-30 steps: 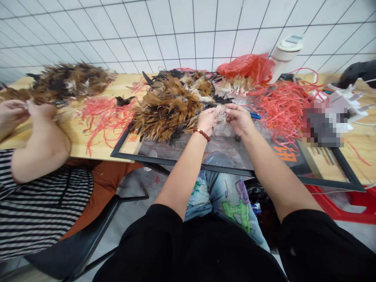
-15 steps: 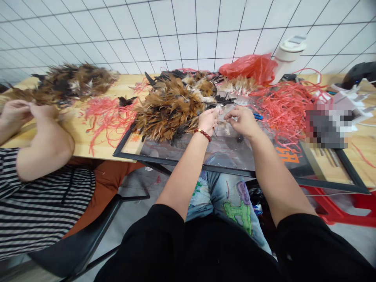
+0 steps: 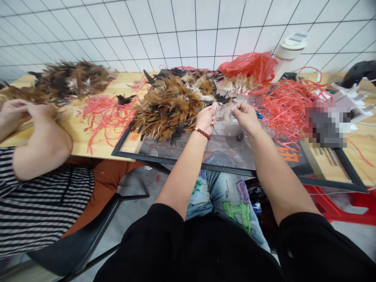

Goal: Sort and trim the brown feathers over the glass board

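Note:
My left hand (image 3: 206, 118), with a red bead bracelet on its wrist, is closed in a pinch; a small whitish bit shows at its fingertips, too small to name. To its right, my right hand (image 3: 246, 117) pinches a pale, fluffy feather (image 3: 226, 112) that hangs between the two hands. Against the left hand's far side lies a big pile of brown and black feathers (image 3: 170, 105). A smaller row of beige feathers (image 3: 239, 83) lies beyond both hands. A blue cutter (image 3: 259, 115) is partly hidden behind my right hand.
Pink raffia strips (image 3: 283, 109) heap up at right, more raffia (image 3: 107, 117) at left. A red plastic bag (image 3: 249, 64) and a white tumbler (image 3: 289, 55) stand by the tiled wall. A black-framed clear panel (image 3: 188, 162) edges the table. A co-worker's hands (image 3: 28, 111) are at far left.
My right hand has drawn its fingers together, and the pale feather now shows at their tips. My left hand has shifted slightly left and down.

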A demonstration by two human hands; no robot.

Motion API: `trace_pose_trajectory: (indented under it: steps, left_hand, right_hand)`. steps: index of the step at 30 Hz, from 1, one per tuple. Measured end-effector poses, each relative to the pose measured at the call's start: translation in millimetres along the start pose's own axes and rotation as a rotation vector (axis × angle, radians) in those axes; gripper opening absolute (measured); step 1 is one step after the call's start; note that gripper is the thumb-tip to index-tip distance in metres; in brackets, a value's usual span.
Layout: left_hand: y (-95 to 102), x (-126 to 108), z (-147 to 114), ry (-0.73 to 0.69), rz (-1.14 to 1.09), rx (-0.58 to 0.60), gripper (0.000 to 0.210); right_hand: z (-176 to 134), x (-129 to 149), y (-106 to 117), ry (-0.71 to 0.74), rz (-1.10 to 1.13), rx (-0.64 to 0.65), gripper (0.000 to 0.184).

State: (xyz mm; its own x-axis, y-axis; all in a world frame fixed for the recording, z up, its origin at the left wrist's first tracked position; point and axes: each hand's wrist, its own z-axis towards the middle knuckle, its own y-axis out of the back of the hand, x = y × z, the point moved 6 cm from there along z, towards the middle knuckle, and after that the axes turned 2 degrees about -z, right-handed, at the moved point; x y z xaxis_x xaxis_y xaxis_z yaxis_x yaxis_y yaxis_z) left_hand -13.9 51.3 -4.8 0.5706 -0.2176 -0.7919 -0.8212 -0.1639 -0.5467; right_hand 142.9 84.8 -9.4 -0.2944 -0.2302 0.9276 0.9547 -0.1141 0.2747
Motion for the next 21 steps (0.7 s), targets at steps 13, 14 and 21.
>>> trace_pose_trajectory:
  steps: [13,14,21]
  left_hand:
    - [-19.5,12,-11,0.002,0.308,0.152,0.024]
    - [-19.3,13,-11,0.006,0.304,0.152,0.025]
    - [-19.5,9,-12,0.038,0.166,0.179,0.021]
  right_hand:
    - [-2,-1,-2,-0.289,0.616,-0.077,0.022]
    - [-2,0,-2,-0.29,0.649,-0.069,0.021]
    - [-2,2,1,-0.285,0.765,-0.094,0.024]
